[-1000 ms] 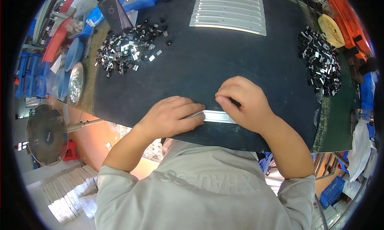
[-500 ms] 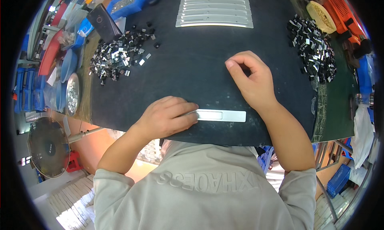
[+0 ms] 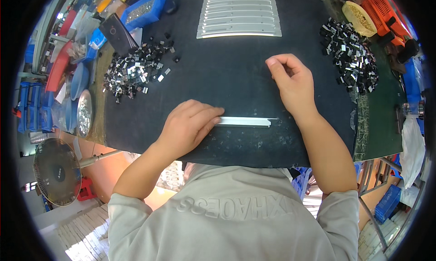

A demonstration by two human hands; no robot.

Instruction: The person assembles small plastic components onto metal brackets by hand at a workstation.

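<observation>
My left hand (image 3: pixel 185 128) is closed on the left end of a flat silver metal strip (image 3: pixel 245 121) near the front of the black mat. The strip is tipped so that a narrow long side shows, and the fingers hide its left end. Over the mat to the right, my right hand (image 3: pixel 297 86) is raised with thumb and forefinger pinched together. Whether anything small sits between those fingertips cannot be made out. Similar silver strips (image 3: pixel 238 27) lie side by side in a stack at the far middle of the mat.
Heaps of small black and silver pieces lie at left (image 3: pixel 134 70) and right (image 3: pixel 349 56). A dark phone (image 3: pixel 117 33) leans behind the left heap, near a blue bin (image 3: pixel 144 9). A yellow basket (image 3: pixel 360 18) stands at far right; a fan (image 3: pixel 56 171) is left of the table.
My left hand has tilted the strip from lying face up to a narrow side showing, and shifted slightly away from me. The right hand, still pinched, has moved a little right.
</observation>
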